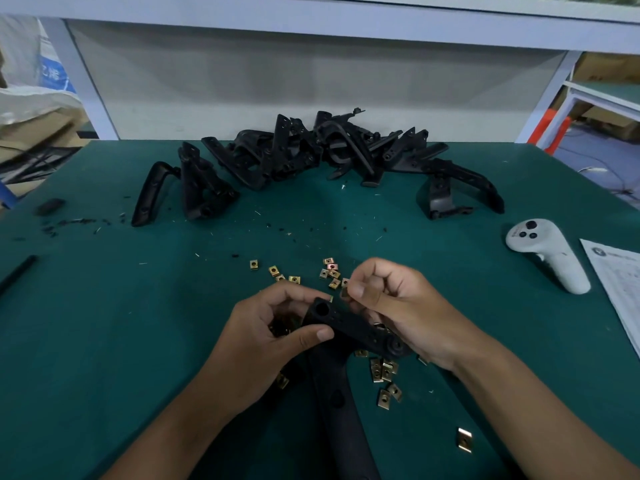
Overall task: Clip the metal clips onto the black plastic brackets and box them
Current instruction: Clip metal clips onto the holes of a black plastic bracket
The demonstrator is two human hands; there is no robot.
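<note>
Left hand (277, 327) grips bracket (349, 327) steady, right hand (391, 306) pinches clip (345, 292) w/ fingertips: line it square w/ bracket's edge, push till seated.

Printed sheet (620, 289) at right edge, print too small to read, blue bag lettering (52, 72) blurred

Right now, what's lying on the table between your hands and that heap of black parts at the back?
In the head view, loose metal clips lie just beyond the right hand. Farther on, only black crumbs on green mat, up to the bracket pile.
</note>
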